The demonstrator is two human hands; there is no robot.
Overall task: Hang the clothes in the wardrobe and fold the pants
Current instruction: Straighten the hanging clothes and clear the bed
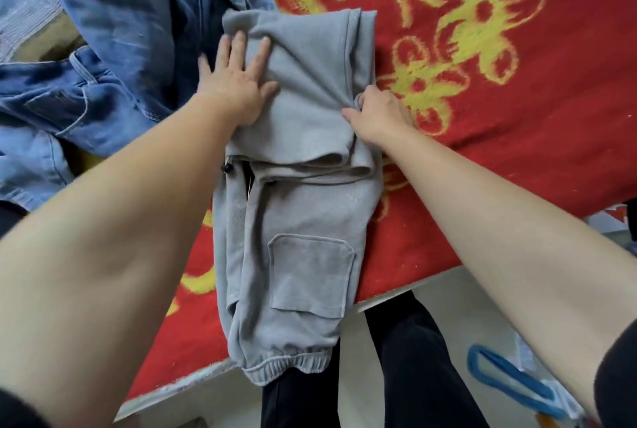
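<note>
your left hand (238, 83) lies flat, fingers straight, pressing the folded upper part of the grey pants (303, 207); your right hand (379, 115) pinches their right edge at the fold; the pants lie on the red blanket (517, 89), cuffs over its near edge, just beside the jeans (103, 58).

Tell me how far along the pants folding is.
Done: the grey pants are folded over once on the red blanket. In hand: left hand presses the fold flat, right hand pinches its edge. Left: the jeans lie heaped unfolded, and the blue hanger lies unused.
</note>
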